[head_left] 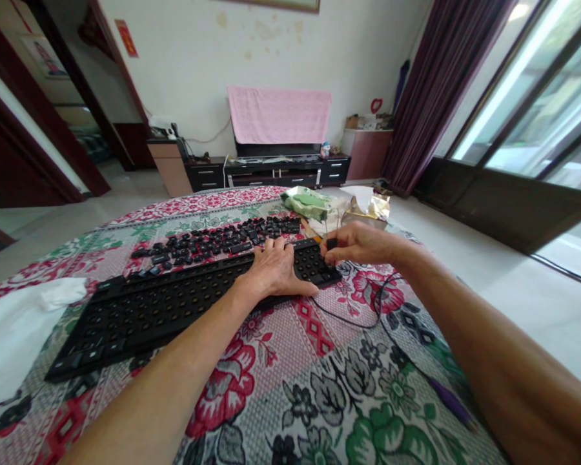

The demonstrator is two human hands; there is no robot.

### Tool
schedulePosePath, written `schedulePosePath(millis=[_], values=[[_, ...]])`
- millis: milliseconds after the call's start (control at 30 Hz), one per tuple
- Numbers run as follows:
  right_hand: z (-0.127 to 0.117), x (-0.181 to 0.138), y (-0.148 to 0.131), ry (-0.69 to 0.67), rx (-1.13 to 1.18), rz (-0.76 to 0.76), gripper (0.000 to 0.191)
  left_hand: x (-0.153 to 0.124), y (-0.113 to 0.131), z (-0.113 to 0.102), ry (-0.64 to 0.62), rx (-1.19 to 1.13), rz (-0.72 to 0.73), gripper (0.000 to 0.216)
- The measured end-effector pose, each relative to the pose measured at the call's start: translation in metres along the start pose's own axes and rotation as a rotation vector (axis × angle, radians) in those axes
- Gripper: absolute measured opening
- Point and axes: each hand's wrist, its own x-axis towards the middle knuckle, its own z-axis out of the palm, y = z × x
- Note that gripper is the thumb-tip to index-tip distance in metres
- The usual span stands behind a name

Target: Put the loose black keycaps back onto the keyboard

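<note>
A black keyboard (pixel 174 294), most of its keycaps off, lies slantwise on the patterned tablecloth. My left hand (pixel 274 268) grips it across its right part, with the fingers bent over the far edge and the thumb along the near edge. At the right end, my right hand (pixel 353 244) pinches a small black keycap puller (pixel 332 244), its thin wires sticking upward. Whether it touches the keyboard cannot be made out. Beyond the keyboard lie many loose black keycaps (pixel 208 242) in a long pile. A few keys remain at the keyboard's near left corner.
Past my right hand are a green packet (pixel 307 201) and a gold-coloured wrapper (pixel 378 208). White cloth (pixel 24 323) lies at the left. The black cable (pixel 351 321) curls on the right side near a purple-handled tool (pixel 448 397). Further off stands a low cabinet (pixel 275 174).
</note>
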Motion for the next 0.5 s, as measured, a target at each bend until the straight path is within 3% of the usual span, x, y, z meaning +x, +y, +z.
schedulePosePath(millis=[133,233,333,500], values=[[0.0,-0.002,-0.031,0.082,-0.236,-0.077,0.014,0.0,0.001,0.002,0.021,0.014,0.002,0.1],[0.0,0.002,-0.043,0.115,-0.172,-0.104,0.013,0.0,0.002,0.004,0.043,0.014,0.004,0.102],[0.003,0.013,-0.033,0.102,0.037,-0.094,0.016,0.0,0.001,0.003,0.035,0.0,-0.005,0.099],[0.017,0.031,0.005,0.154,0.266,-0.086,0.021,0.0,-0.006,-0.005,0.014,-0.103,0.024,0.093]])
